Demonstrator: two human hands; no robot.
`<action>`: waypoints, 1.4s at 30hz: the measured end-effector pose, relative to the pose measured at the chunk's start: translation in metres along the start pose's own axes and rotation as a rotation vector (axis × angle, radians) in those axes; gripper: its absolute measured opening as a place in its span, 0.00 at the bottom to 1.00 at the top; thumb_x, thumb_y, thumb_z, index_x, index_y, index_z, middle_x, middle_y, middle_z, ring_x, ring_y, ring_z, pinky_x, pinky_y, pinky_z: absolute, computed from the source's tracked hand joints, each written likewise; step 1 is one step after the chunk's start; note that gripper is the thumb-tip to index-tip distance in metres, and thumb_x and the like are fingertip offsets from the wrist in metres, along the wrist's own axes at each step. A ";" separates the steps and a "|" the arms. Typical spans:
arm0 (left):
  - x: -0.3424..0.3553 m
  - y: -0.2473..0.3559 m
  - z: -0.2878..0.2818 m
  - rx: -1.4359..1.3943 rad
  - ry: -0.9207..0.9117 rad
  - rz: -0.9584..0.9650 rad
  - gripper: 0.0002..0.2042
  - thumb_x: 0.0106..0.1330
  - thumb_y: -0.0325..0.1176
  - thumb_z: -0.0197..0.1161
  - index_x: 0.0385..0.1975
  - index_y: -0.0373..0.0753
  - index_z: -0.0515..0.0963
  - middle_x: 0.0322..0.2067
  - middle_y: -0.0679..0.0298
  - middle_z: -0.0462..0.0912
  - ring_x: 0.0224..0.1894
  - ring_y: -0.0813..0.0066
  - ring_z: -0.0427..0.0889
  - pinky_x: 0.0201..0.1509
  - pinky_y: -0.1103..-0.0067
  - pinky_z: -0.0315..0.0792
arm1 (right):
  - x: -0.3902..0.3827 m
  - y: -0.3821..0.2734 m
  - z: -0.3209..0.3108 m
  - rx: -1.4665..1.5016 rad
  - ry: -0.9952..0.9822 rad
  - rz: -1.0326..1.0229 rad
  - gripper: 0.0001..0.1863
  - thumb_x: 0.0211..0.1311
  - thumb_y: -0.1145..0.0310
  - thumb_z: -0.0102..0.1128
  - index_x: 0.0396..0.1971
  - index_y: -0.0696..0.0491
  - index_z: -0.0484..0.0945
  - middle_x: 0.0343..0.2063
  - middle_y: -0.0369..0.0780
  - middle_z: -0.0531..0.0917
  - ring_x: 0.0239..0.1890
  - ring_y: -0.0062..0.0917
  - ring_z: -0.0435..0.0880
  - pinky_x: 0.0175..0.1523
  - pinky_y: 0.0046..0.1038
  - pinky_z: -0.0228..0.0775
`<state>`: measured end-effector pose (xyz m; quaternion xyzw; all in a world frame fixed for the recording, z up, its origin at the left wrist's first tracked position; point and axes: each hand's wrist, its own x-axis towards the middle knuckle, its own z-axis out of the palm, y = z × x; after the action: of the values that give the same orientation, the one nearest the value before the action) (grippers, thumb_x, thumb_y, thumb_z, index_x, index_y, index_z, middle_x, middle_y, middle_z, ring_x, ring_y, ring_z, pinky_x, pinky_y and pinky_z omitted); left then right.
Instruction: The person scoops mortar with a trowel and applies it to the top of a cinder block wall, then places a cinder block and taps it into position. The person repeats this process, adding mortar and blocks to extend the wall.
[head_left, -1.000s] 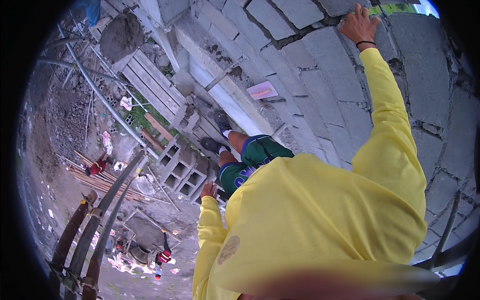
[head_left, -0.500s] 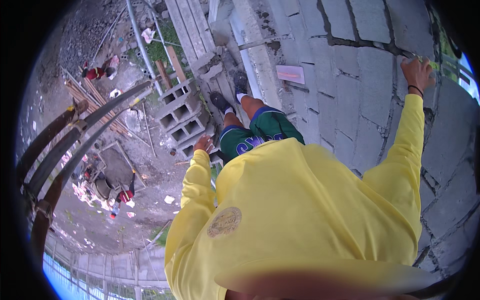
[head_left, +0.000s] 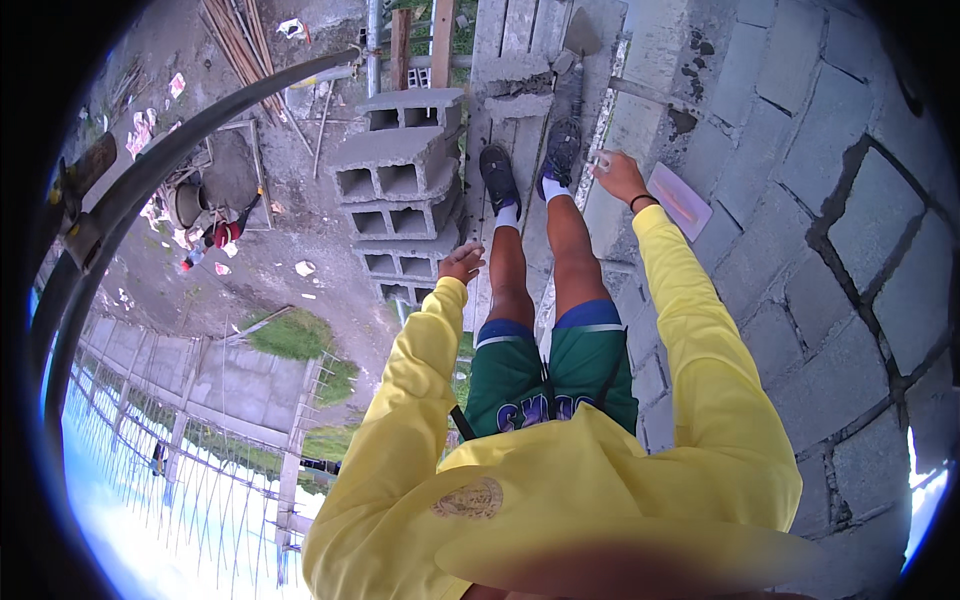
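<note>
My left hand point(head_left: 462, 262) hangs beside my left knee, near the stack of grey hollow concrete blocks point(head_left: 400, 165). It holds nothing that I can see, its fingers loosely bent and apart. My right hand point(head_left: 622, 177) reaches forward over the ledge at the foot of the block wall point(head_left: 800, 320). Its fingers are slightly bent and apart, with pale fingertips and no tool in them. Just right of that hand lies a pale rectangular plastering float point(head_left: 680, 202) with a reddish handle. A pointed trowel blade point(head_left: 582, 35) rests on the planks beyond my feet.
I stand on narrow planks point(head_left: 490, 130) high above the ground. Broken block pieces point(head_left: 518, 85) lie ahead of my shoes. Curved metal pipes point(head_left: 215, 200) cross at left. Far below, a person in red point(head_left: 228, 232) bends near a round drum point(head_left: 188, 203).
My right hand has come off the wall at right and moved left, beside the float. My view has turned, and the left hand stays near the block stack.
</note>
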<state>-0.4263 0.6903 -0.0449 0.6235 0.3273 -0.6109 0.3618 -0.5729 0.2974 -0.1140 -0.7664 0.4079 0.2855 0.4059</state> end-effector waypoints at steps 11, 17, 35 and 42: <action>0.113 -0.024 0.081 -0.139 -0.090 -0.080 0.17 0.74 0.37 0.64 0.59 0.37 0.79 0.53 0.62 0.85 0.51 0.75 0.85 0.59 0.79 0.75 | 0.248 0.001 0.186 -0.584 0.279 -0.500 0.36 0.47 0.64 0.75 0.60 0.45 0.73 0.49 0.41 0.80 0.55 0.39 0.80 0.65 0.49 0.68; 0.155 0.001 0.072 -0.095 -0.018 -0.139 0.21 0.71 0.42 0.67 0.62 0.45 0.78 0.58 0.66 0.83 0.55 0.72 0.83 0.62 0.72 0.74 | 0.211 0.024 0.147 -0.161 0.086 -0.175 0.40 0.45 0.64 0.72 0.63 0.53 0.73 0.53 0.46 0.83 0.54 0.44 0.83 0.57 0.37 0.78; 0.275 0.055 0.106 -0.049 0.095 0.510 0.30 0.48 0.28 0.73 0.56 0.30 0.78 0.50 0.53 0.86 0.52 0.58 0.85 0.62 0.70 0.74 | 0.154 0.030 0.178 0.699 0.152 -0.406 0.40 0.41 0.66 0.65 0.61 0.68 0.74 0.51 0.55 0.85 0.53 0.35 0.84 0.61 0.28 0.70; 0.415 0.076 0.114 0.528 0.326 0.218 0.63 0.44 0.57 0.82 0.74 0.25 0.54 0.68 0.39 0.69 0.71 0.50 0.69 0.72 0.68 0.66 | 0.224 0.096 0.248 -0.073 0.241 -0.177 0.51 0.58 0.36 0.68 0.75 0.50 0.61 0.61 0.54 0.74 0.64 0.50 0.73 0.68 0.46 0.66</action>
<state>-0.4051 0.5398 -0.4550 0.8168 0.1426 -0.5244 0.1936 -0.5686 0.3891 -0.4495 -0.8423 0.3738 0.1691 0.3495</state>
